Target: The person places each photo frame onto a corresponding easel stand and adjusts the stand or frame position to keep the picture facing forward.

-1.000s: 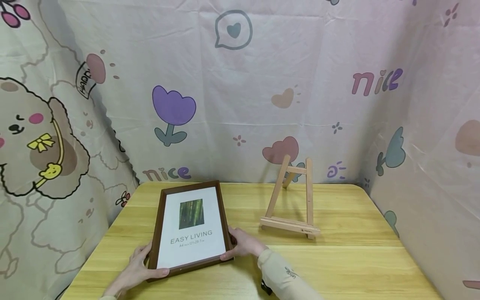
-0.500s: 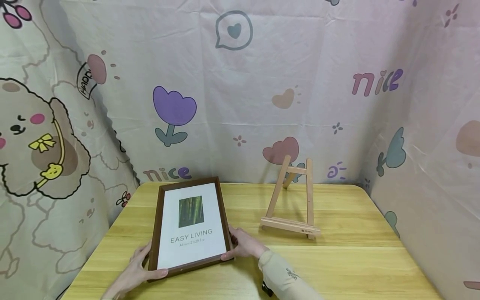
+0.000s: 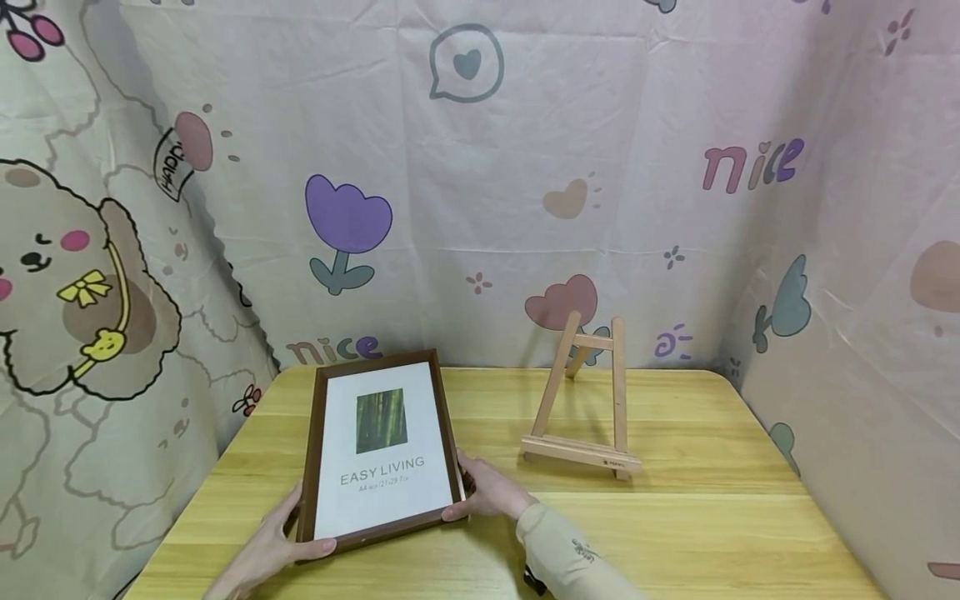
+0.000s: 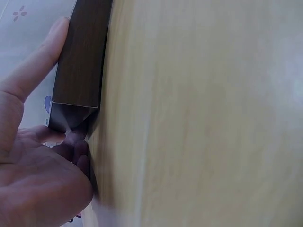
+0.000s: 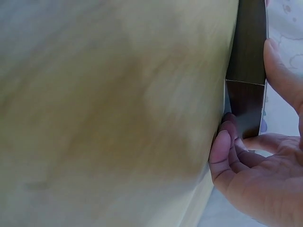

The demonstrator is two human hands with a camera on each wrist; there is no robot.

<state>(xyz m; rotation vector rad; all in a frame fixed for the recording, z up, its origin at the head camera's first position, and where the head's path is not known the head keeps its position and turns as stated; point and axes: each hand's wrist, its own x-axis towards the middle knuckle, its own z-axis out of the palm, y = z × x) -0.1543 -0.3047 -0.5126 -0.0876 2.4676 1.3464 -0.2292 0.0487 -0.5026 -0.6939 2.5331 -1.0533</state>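
Observation:
A dark brown picture frame (image 3: 390, 536) with a white "EASY LIVING" insert and a small green forest picture leans back at the left of the table, its far edge raised. At its lower left corner my left hand (image 3: 272, 537) grips it, thumb on the front rim and fingers around the side. My right hand (image 3: 483, 490) holds the lower right corner the same way. In the left wrist view, the fingers (image 4: 75, 142) curl at the frame's edge (image 4: 80, 61) close to the tabletop. The right wrist view shows curled fingers (image 5: 227, 142) under the frame's corner (image 5: 246, 104).
A small wooden easel (image 3: 581, 448) stands upright to the right of the frame, its ledge facing forward. The light wood table (image 3: 697, 533) ends at a patterned cloth (image 3: 480, 208) hanging behind and at both sides.
The frame's far edge has risen slightly, so it tilts up more toward me. Both hands keep their hold at the lower corners. The easel has not moved.

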